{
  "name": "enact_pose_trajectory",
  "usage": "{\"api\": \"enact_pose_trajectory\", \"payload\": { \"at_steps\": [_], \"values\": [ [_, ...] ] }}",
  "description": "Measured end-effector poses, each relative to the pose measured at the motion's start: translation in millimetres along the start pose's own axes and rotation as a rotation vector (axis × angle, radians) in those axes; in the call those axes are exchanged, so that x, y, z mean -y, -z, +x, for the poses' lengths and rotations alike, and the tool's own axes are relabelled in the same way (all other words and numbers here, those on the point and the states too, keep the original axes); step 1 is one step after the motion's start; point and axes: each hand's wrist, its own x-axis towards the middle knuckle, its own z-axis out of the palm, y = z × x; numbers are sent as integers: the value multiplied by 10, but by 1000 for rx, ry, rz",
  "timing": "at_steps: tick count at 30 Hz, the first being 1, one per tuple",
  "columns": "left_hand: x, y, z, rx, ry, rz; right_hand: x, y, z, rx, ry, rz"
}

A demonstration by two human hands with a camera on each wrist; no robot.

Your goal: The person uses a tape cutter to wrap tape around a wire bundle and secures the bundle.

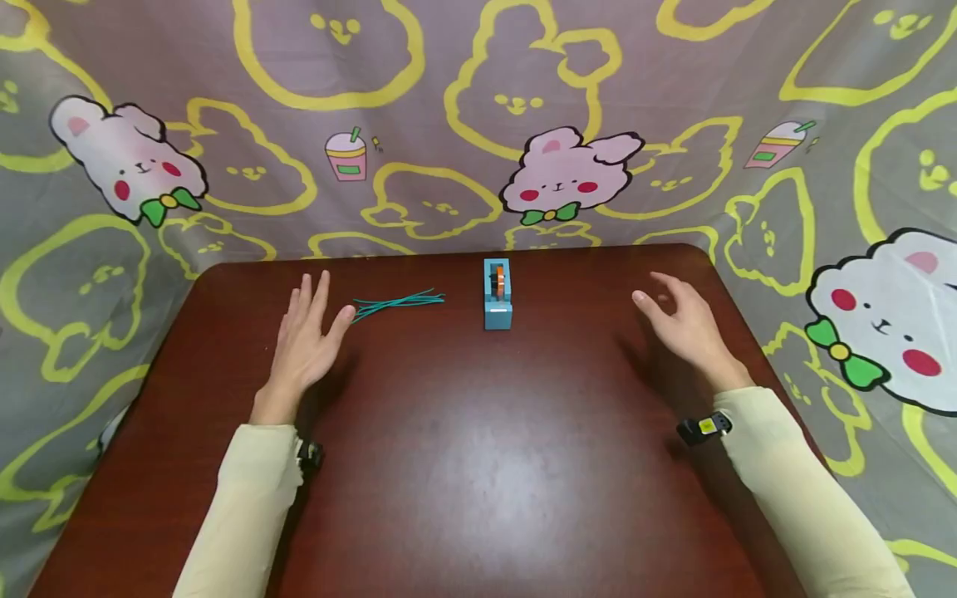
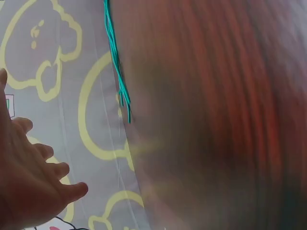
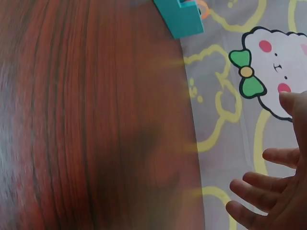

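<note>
The teal wires [image 1: 399,302] lie in a thin, loosely crossed bundle toward the far side of the brown worktop [image 1: 478,507], left of the dispenser [image 1: 498,316]. That is a narrow blue block with an orange ring upright in its slot and a pale strip on its near end; any marking there is too small to read. The left hand [image 1: 305,349], fingers extended and holding nothing, is just beside the wires; the right hand [image 1: 691,328], fingers loosely bent around nothing, is well right of the dispenser. A yellow label marks the right wrist's black device [image 1: 705,427]. Rabbits and cups pattern the cloth [image 1: 434,75] behind.
</note>
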Motion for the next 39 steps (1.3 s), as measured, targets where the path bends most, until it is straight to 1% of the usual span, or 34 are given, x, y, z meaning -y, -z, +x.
{"api": "enact_pose_trajectory", "payload": {
  "at_steps": [3, 5, 9, 13, 16, 19, 23, 28, 32, 35, 39],
  "values": [
    [-61, -36, 33, 9, 7, -70, 37, -33, 3, -2, -22, 60],
    [-96, -69, 58, 5, 4, -136, 68, -54, 10, 3, -39, 80],
    [-188, -149, 120, -13, -31, -280, 127, -96, 11, 19, -49, 96],
    [-332, -260, 189, -22, -52, -399, 167, -151, 16, 20, -46, 146],
    [-453, -351, 234, -8, -34, -506, 198, -203, 33, 27, -64, 218],
    [-596, -407, 272, 35, 0, -621, 246, -260, 69, 39, -81, 290],
    [-751, -488, 330, 85, 44, -740, 322, -357, 118, 51, -80, 344],
    [-845, -636, 394, 101, 84, -845, 397, -502, 132, 92, -108, 398],
    [-899, -748, 451, 122, 116, -895, 450, -600, 142, 147, -131, 449],
    [-951, -833, 506, 141, 125, -919, 480, -654, 155, 180, -148, 492],
    [-1039, -945, 559, 160, 116, -952, 517, -735, 160, 205, -173, 570]
  ]
}}
